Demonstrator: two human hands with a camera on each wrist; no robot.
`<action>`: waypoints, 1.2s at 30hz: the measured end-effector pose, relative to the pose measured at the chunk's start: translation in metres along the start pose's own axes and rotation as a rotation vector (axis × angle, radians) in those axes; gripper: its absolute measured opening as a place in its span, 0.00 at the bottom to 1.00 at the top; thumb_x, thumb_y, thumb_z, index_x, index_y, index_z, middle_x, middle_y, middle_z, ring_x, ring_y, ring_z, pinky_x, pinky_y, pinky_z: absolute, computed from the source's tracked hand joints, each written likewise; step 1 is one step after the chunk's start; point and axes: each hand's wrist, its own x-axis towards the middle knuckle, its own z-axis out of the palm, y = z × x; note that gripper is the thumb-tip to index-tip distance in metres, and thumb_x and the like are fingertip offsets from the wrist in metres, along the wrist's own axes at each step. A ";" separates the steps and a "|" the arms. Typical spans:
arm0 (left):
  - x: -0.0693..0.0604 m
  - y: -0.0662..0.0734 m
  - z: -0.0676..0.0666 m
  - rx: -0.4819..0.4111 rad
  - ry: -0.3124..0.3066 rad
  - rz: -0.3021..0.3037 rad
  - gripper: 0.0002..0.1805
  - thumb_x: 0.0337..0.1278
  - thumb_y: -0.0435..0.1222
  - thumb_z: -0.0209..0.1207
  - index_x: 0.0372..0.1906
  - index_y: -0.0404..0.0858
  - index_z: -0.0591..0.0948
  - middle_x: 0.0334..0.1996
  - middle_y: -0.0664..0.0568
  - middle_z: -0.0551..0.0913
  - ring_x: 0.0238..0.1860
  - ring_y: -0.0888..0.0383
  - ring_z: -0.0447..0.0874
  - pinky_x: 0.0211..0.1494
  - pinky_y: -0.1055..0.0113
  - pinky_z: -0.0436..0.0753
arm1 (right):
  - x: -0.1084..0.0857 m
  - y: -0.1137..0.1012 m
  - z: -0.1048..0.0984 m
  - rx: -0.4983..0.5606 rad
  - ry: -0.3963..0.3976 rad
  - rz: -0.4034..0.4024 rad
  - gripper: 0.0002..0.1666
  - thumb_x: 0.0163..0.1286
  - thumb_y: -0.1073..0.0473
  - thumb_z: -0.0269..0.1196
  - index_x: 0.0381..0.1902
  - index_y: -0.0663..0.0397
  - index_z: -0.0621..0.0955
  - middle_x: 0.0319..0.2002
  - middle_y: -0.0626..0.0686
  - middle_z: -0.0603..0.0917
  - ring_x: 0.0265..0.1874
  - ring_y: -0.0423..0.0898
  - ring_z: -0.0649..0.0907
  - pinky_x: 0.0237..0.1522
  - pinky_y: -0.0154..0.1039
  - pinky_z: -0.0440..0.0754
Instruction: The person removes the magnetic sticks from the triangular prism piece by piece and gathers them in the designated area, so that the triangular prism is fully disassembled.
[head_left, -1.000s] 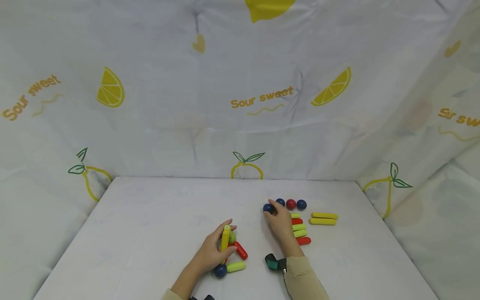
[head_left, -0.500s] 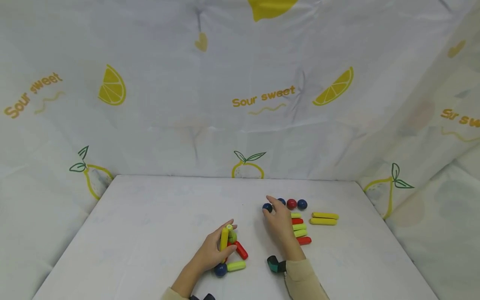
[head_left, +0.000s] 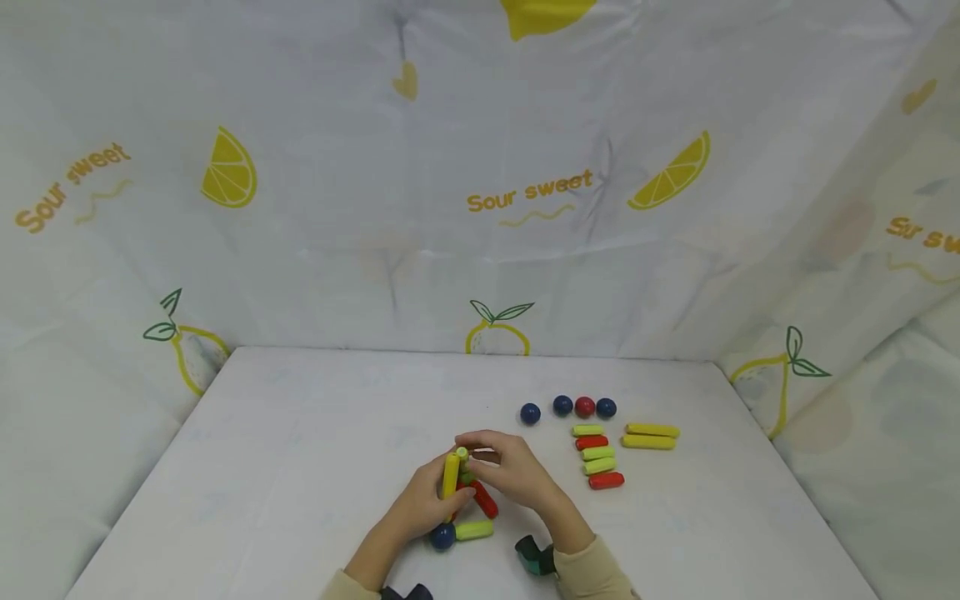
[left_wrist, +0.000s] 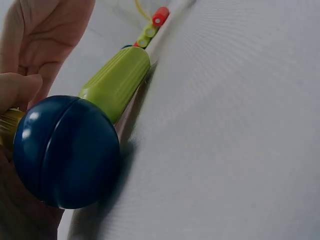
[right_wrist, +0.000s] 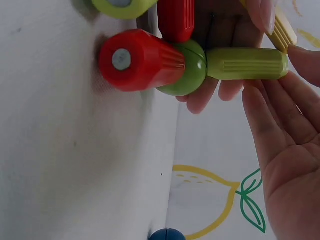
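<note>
In the head view, my left hand [head_left: 418, 502] holds a yellow magnetic stick [head_left: 450, 477] that rises from a blue ball [head_left: 442, 537]. A light green stick [head_left: 476, 530] lies on the table, joined to that ball. Beside the left fingers, a green ball [right_wrist: 194, 71] has red sticks [right_wrist: 142, 60] attached. Another light green stick [right_wrist: 247, 64] stands upright on the green ball. My right hand [head_left: 517, 477] pinches its upper end near the top of the yellow stick. The left wrist view shows the blue ball [left_wrist: 67, 152] up close.
At the back right are a lone blue ball [head_left: 530, 414] and a row of balls including a red one [head_left: 585, 407]. In front lies a column of red and light green sticks [head_left: 599, 454]. Two yellow sticks [head_left: 649, 442] are right of it. Patterned cloth walls [head_left: 337, 308] surround the white table [head_left: 337, 400].
My right hand has released the blue ball at the back and moved left and nearer to the upright light green stick. The left hand keeps its hold on the yellow stick.
</note>
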 end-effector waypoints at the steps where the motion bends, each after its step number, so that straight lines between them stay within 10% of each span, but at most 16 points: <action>1: -0.001 0.000 0.000 0.009 -0.006 -0.001 0.31 0.62 0.49 0.56 0.65 0.39 0.68 0.54 0.54 0.79 0.50 0.60 0.79 0.59 0.59 0.79 | 0.001 -0.001 0.002 -0.013 0.000 -0.003 0.20 0.67 0.61 0.60 0.56 0.62 0.77 0.54 0.55 0.81 0.55 0.50 0.80 0.56 0.43 0.79; 22: -0.038 0.006 0.020 0.044 0.076 -0.052 0.33 0.67 0.40 0.52 0.71 0.33 0.56 0.66 0.44 0.67 0.66 0.48 0.68 0.65 0.50 0.71 | -0.002 0.002 0.006 -0.103 0.126 0.001 0.12 0.67 0.64 0.60 0.48 0.55 0.80 0.47 0.52 0.84 0.49 0.47 0.83 0.49 0.34 0.82; 31: -0.036 0.004 0.019 -0.013 0.068 -0.077 0.31 0.67 0.40 0.52 0.70 0.35 0.59 0.66 0.46 0.68 0.66 0.48 0.67 0.66 0.49 0.69 | -0.002 0.019 0.002 0.050 0.254 0.159 0.11 0.66 0.60 0.61 0.46 0.53 0.80 0.46 0.52 0.84 0.47 0.46 0.83 0.51 0.35 0.82; 36: -0.035 0.005 0.019 -0.009 0.066 -0.076 0.31 0.67 0.41 0.52 0.70 0.35 0.59 0.67 0.45 0.67 0.67 0.49 0.66 0.66 0.50 0.68 | -0.001 0.026 -0.002 0.320 0.303 0.318 0.15 0.68 0.59 0.58 0.48 0.63 0.77 0.45 0.57 0.84 0.41 0.43 0.84 0.47 0.34 0.83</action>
